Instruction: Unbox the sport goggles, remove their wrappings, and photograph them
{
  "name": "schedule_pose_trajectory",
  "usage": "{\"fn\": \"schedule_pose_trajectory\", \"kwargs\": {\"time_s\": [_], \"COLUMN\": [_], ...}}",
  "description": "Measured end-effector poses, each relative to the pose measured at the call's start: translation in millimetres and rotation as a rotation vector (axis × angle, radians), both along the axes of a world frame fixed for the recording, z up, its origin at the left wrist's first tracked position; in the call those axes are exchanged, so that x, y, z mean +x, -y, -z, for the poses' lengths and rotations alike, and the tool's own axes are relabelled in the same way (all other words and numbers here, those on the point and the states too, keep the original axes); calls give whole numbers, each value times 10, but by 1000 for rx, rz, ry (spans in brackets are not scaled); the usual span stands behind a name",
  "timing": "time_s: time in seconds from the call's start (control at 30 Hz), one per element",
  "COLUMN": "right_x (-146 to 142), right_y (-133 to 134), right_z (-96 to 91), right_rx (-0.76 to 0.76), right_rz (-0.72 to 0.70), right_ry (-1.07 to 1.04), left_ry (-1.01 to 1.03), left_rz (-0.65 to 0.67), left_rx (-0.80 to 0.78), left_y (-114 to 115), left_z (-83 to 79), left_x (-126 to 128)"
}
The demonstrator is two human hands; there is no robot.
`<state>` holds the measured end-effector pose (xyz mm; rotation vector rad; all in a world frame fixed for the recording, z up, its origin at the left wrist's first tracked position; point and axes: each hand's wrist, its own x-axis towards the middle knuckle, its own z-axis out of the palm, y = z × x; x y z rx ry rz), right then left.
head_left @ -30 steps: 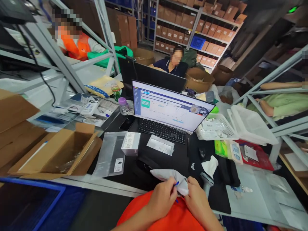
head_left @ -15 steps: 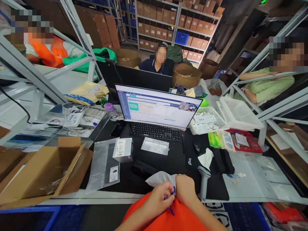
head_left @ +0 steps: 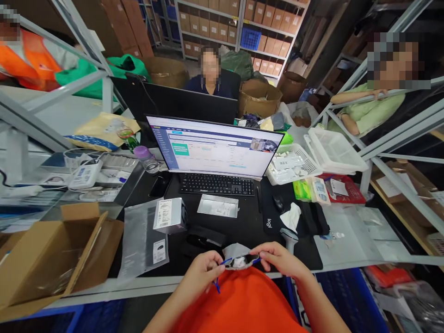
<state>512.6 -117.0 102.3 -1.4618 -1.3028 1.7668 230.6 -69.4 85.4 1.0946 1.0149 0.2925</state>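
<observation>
A small grey drawstring pouch [head_left: 237,252] with a blue cord is at the desk's front edge, close to my body. Its mouth faces me, spread apart, and something white shows inside. My left hand [head_left: 207,269] pinches the left side of the mouth at the cord, whose loose end dangles below. On the opposite side, my right hand [head_left: 280,259] grips the rim and cord between thumb and fingers. Just beyond the pouch lies a black case [head_left: 204,238]. A boxed item with a label, a grey carton [head_left: 170,215], stands on a clear plastic bag [head_left: 140,240] to the left.
A monitor [head_left: 215,148] and keyboard [head_left: 217,184] stand ahead, with an open shallow box [head_left: 218,206] before them. Right of my hands are a barcode scanner [head_left: 289,238] and mouse [head_left: 278,203]. An open cardboard box [head_left: 38,259] sits left. Several people are beyond the desk.
My hands have moved apart, and the pouch's mouth is now pulled wide and turned towards me. Before, it was gathered between them. The view has shifted slightly.
</observation>
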Motion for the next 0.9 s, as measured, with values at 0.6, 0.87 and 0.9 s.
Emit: {"fn": "schedule_pose_trajectory", "kwargs": {"time_s": [0.6, 0.87, 0.9], "right_x": [449, 773, 763], "right_y": [169, 249, 245], "right_z": [195, 486, 523], "right_rx": [-22, -76, -73], "right_rz": [466, 708, 724], "right_ry": [68, 146, 157], "left_ry": [-205, -198, -198], "left_rz": [423, 467, 457], "left_rx": [-18, -31, -29], "left_y": [-164, -240, -235], "left_z": [14, 112, 129], "left_x": [-368, -527, -505]}}
